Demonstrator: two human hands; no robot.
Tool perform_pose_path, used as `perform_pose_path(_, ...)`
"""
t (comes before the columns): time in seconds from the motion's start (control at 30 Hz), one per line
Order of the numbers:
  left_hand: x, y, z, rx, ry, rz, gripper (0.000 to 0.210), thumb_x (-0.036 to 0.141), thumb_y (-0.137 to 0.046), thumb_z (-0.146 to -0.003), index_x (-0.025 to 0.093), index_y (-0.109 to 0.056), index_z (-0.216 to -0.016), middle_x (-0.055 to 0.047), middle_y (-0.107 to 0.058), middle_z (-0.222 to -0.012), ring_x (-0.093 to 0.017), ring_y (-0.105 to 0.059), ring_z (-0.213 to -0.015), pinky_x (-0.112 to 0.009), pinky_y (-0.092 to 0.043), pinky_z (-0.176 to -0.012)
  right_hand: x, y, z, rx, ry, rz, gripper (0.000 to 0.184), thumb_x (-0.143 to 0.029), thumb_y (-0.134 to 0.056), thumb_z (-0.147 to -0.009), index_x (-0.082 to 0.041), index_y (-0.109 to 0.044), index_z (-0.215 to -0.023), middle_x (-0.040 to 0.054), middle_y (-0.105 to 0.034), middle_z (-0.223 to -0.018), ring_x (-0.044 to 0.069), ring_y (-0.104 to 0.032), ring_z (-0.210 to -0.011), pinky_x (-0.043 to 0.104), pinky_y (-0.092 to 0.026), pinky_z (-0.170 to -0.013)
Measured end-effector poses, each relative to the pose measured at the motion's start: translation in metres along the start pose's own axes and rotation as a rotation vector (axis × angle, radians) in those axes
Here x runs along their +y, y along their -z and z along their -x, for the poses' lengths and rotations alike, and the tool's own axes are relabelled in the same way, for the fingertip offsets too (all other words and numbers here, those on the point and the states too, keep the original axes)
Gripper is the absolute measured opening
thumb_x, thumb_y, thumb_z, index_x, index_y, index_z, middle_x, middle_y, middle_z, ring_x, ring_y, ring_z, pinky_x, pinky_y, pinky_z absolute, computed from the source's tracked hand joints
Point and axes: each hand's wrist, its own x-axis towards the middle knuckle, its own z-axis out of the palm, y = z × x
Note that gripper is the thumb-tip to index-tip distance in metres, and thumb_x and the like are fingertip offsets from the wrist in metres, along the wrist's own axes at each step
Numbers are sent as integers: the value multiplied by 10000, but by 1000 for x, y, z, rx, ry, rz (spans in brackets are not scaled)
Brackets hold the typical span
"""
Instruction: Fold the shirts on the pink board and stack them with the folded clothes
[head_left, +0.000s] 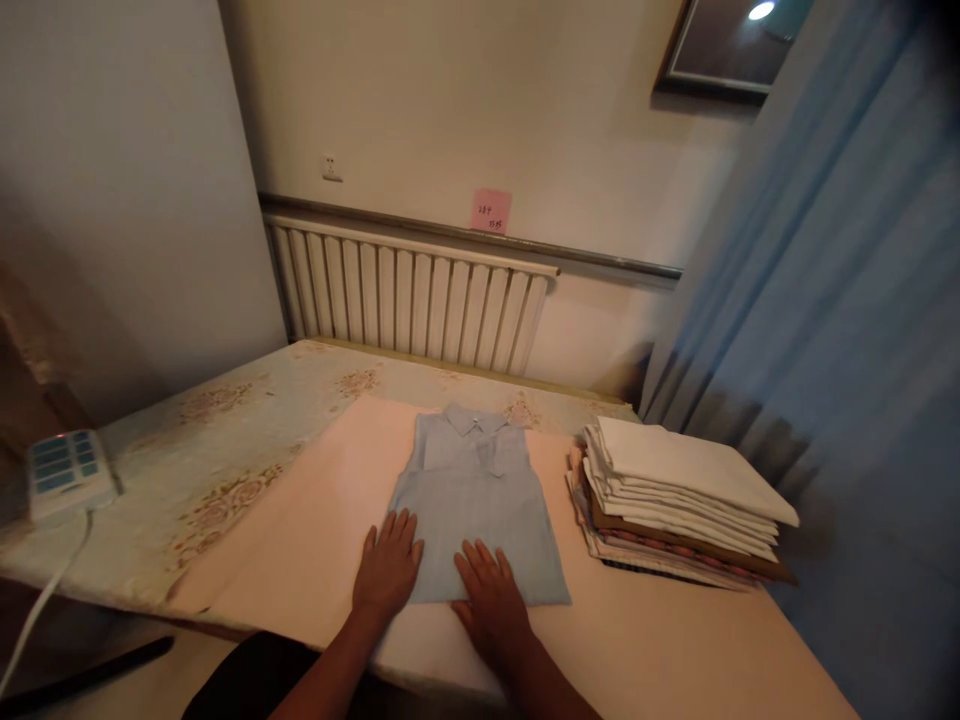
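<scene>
A light blue collared shirt (480, 500) lies flat on a pale pink sheet, its collar toward the wall and its hem toward me. My left hand (390, 562) rests palm down at the shirt's lower left edge, partly on the pink sheet (315, 520), with its fingers stretched out. Over the lower right part of the shirt lies my right hand (491, 600), also flat with fingers spread. Neither hand grips the cloth. Small creases show on the chest below the collar.
To the right stands a stack of folded cloths (682, 490), white on top, beside a blue curtain (847, 350). A white power strip (71, 475) with a cord sits at the far left on a floral tablecloth (225, 410). Behind the table is a radiator (412, 295).
</scene>
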Motion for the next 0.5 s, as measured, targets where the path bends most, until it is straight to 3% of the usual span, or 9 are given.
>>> perform_pose_path(0.33, -1, -3, 4, 97, -36, -27, 484, 361, -326, -954, 178, -477, -1375, -107, -452, -1453, -305, -296, -1395, -555, -171, -1115, 36, 8, 22, -29, -73, 44, 554, -226, -498, -892, -239, -381, -1432, 47, -409, -1478, 223, -313, -1393, 484, -255, -1145)
perform_pose_path(0.5, -13, -5, 19, 110, -327, 23, 524, 459, -351, -954, 221, -414, -1416, -70, -427, -1476, -269, -294, -1402, -513, -194, -1141, 56, 12, 38, -19, -66, 76, 667, -7, -413, -763, -210, -443, -1397, 52, -456, -1445, 206, -377, -1359, 456, -307, -1133)
